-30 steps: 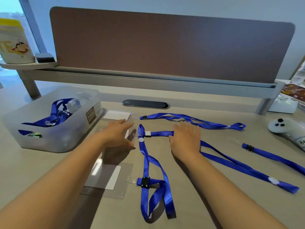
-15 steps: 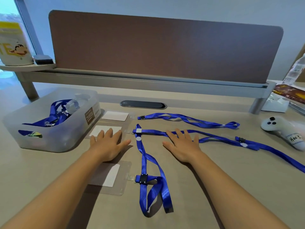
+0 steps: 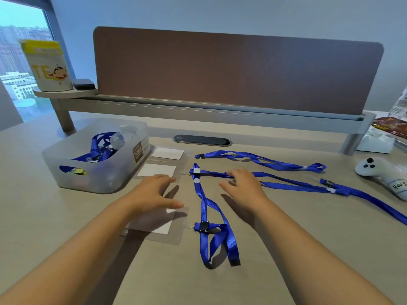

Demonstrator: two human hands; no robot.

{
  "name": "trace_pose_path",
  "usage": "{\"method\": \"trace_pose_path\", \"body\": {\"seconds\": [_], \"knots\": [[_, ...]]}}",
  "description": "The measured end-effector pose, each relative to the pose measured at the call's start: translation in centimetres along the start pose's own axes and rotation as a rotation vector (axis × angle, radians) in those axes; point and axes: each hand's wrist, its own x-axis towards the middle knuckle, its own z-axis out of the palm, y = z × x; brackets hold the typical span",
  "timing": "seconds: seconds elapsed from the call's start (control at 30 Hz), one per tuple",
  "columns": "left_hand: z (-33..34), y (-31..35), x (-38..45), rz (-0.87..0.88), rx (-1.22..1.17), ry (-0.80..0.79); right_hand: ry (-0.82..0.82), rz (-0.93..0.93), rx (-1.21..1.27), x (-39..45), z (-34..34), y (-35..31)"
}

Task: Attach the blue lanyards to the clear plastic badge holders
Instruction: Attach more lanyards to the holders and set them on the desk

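Observation:
Three clear badge holders with white cards lie in a column on the desk: far [image 3: 167,153], middle [image 3: 156,170] and near [image 3: 159,225]. A blue lanyard is clipped to each: the far lanyard [image 3: 259,160], the middle lanyard [image 3: 286,183] and the near lanyard [image 3: 211,216]. A further blue lanyard [image 3: 365,198] trails off to the right. My left hand [image 3: 152,192] hovers open between the middle and near holders, holding nothing. My right hand [image 3: 244,186] hovers open just in front of the middle lanyard's strap, fingers spread.
A translucent plastic bin [image 3: 97,172] with more blue lanyards stands at the left. A white game controller [image 3: 383,172] lies at the right edge. A desk divider [image 3: 237,73] and shelf rail run along the back, with a cup [image 3: 48,67] on the left shelf.
Both hands have drawn back toward me and lifted off the middle holder and its lanyard. The view tilted up a little.

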Motion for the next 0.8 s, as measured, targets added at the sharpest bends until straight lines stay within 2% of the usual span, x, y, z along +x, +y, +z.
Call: {"method": "trace_pose_path", "body": {"seconds": [0.07,0.17,0.37,0.47,0.53,0.63,0.7,0.8], "knots": [[0.1,-0.1,-1.5,-0.003,0.008,-0.089,-0.132,0.011,0.122,-1.0,0.4,-1.9],[0.8,-0.5,-2.7,-0.022,0.215,-0.152,-0.283,-0.019,0.002,-1.8,1.0,-4.0],[0.4,-1.6,-3.9,-0.069,0.280,-0.125,-0.305,0.026,-0.096,-2.6,0.2,-3.7],[0.0,-0.8,-4.6,-0.029,0.169,-0.069,-0.216,-0.016,-0.216,-3.0,-0.8,-3.6],[0.1,0.1,-5.1,0.000,0.084,-0.067,-0.153,-0.088,-0.087,-3.5,-0.9,-4.5],[0.8,0.6,-5.2,0.013,0.140,-0.079,-0.290,-0.160,0.080,-4.4,-0.1,-6.2],[1.0,0.4,-5.2,-0.011,0.184,-0.064,-0.408,-0.151,0.005,-4.7,1.0,-6.7],[1.1,0.1,-5.3,-0.029,0.191,-0.032,-0.428,-0.145,-0.041,-4.8,1.9,-6.7]]}}
